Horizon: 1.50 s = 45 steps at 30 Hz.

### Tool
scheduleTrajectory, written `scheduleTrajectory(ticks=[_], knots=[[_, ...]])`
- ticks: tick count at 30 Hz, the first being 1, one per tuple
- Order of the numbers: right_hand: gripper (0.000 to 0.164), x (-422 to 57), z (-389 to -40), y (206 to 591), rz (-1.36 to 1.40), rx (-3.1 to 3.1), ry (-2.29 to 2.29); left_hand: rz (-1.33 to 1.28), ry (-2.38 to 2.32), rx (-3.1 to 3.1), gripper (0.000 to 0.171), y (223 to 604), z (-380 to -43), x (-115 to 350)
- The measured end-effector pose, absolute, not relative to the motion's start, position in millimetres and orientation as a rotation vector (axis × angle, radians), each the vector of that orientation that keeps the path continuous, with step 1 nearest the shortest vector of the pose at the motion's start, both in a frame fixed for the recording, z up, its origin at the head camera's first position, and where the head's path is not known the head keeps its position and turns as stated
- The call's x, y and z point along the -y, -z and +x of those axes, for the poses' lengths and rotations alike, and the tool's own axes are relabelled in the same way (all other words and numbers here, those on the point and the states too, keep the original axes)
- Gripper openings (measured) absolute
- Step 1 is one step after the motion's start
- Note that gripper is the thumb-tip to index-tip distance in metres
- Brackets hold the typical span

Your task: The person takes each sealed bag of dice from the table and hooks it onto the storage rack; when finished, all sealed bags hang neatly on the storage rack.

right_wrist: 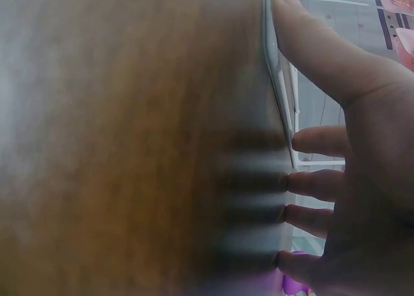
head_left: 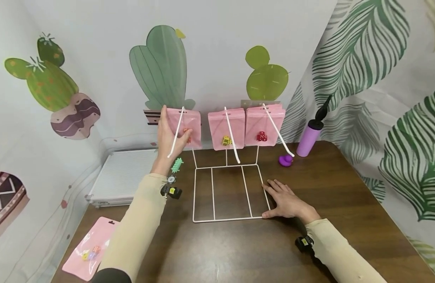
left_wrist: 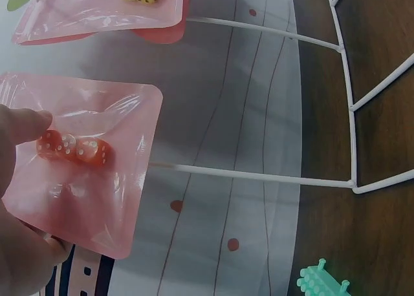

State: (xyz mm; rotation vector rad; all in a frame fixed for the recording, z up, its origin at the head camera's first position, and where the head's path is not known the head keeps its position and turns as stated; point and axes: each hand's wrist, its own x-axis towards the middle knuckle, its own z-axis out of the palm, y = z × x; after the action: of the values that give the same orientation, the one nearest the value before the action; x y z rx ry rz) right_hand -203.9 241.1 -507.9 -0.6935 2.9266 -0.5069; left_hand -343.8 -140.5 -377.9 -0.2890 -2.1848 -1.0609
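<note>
My left hand point(head_left: 169, 135) pinches a pink zip pouch point(head_left: 194, 122) at the left prong of a white wire display rack point(head_left: 194, 196). The thumb lies on the pouch's front, beside orange dice point(left_wrist: 90, 150) showing through the film; other fingers are behind it. On the middle prong hang pink pouches, the front one point(head_left: 217, 125) with yellow dice point(head_left: 227, 140). More hang on the right prong, the front one point(head_left: 253, 122) with red dice point(head_left: 261, 136). My right hand point(head_left: 286, 200) rests with spread fingers at the front right corner of the rack's base.
Another pink pouch point(head_left: 84, 236) with mixed dice lies on the table at front left. Behind it is a ribbed silver case point(head_left: 123, 173). A mint-green toy point(head_left: 176, 165) and a poker chip point(head_left: 171, 179) lie left of the rack. Right of it are a purple duck point(head_left: 284, 161) and a purple pump point(head_left: 307, 139).
</note>
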Motion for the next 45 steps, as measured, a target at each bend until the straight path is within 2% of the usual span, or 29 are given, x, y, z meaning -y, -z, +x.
scheduleTrajectory(ticks=[9,22,27,36,45], knots=[[0.106,-240.7,-205.0,507.5,-0.697,-2.92,0.497,-0.25,1.098,2.266,0.123,375.9,-332.3,144.5],[0.106,-240.6,-205.2,505.7,-0.691,-2.922,0.495,-0.312,1.022,2.335,0.112,374.3,-315.6,161.0],[0.106,-239.8,-205.0,507.4,-0.69,-2.919,0.502,-0.357,1.004,2.348,0.107,368.9,-298.9,172.3],[0.106,-241.1,-204.7,507.3,-0.702,-2.939,0.491,-0.384,1.015,2.43,0.11,360.5,-270.6,188.9],[0.106,-239.3,-203.4,508.9,-0.708,-2.936,0.501,-0.358,0.991,2.547,0.106,357.4,-239.7,209.8]])
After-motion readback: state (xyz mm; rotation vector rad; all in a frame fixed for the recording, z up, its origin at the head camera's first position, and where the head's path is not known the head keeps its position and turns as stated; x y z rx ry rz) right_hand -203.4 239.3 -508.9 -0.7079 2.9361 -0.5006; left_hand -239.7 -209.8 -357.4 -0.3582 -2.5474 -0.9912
